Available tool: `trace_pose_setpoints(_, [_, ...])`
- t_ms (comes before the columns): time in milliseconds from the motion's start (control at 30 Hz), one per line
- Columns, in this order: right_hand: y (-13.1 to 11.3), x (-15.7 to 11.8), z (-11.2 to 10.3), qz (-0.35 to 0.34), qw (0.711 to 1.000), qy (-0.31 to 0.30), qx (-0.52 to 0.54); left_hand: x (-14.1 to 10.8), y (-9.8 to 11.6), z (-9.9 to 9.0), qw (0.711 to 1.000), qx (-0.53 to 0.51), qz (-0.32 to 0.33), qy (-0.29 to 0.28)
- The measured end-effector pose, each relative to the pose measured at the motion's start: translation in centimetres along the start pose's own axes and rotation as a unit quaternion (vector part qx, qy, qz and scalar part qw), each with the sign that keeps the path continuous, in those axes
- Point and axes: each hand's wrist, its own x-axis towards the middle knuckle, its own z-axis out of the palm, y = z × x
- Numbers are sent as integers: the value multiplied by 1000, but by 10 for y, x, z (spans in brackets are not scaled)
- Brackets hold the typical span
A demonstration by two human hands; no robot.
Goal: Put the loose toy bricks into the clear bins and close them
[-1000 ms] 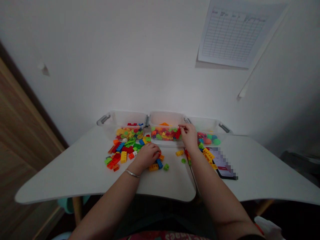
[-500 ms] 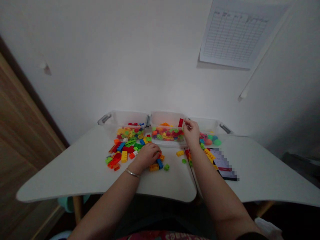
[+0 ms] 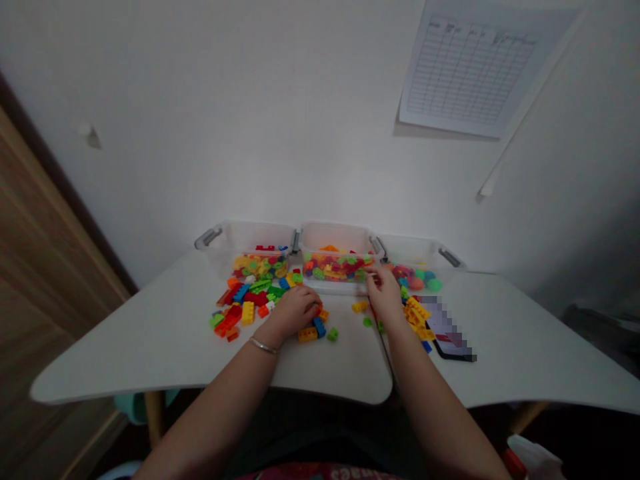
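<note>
My left hand [image 3: 296,311] rests on the table by the loose building blocks, its fingers curled round an orange-red block [image 3: 319,309] that shows only in part. Close to its fingertips lie a blue block [image 3: 319,327], an orange-yellow block [image 3: 308,335] and a green piece [image 3: 333,334]. My right hand [image 3: 384,293] hovers just in front of the middle clear bin [image 3: 336,235], fingers apart and nothing seen in them. That bin holds many mixed coloured blocks. A yellow block [image 3: 359,307] and a round green piece [image 3: 367,322] lie left of my right wrist.
A left bin [image 3: 257,235] and a right bin [image 3: 410,247] with coloured pieces flank the middle one against the wall. Spread blocks [image 3: 249,313] lie left of my left hand. Yellow blocks [image 3: 417,317] sit beside a phone-like device [image 3: 447,327]. A seam divides the white tabletop [image 3: 340,373].
My right hand has let go of the red block over the middle bin and drawn back, down towards me. My left hand has stayed in place.
</note>
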Motion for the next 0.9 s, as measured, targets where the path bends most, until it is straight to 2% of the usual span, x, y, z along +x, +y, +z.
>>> trace_pose_setpoints(67, [-2,-17,-1,-18,990,-59,-126,1,-2,2,1000,-4,3,-1])
trace_pose_setpoints(133, [-5,-29,-1,-21,963,-105,-246,1,-3,3,1000,-9,4,-2])
trace_pose_setpoints(233, [-8,-38,1,-16,932,-148,-330,1,-4,3,1000,-13,3,2])
trace_pose_setpoints(367, [-10,-39,4,-35,928,-188,-319,0,-4,4,1000,-15,0,3])
trace_pose_setpoints(567, [-9,-41,7,-76,938,-237,-242,-1,-4,5,1000,-20,-2,7])
trace_pose_setpoints(900, [-10,-47,9,-140,942,-261,-156,-1,-4,4,1000,-11,0,12])
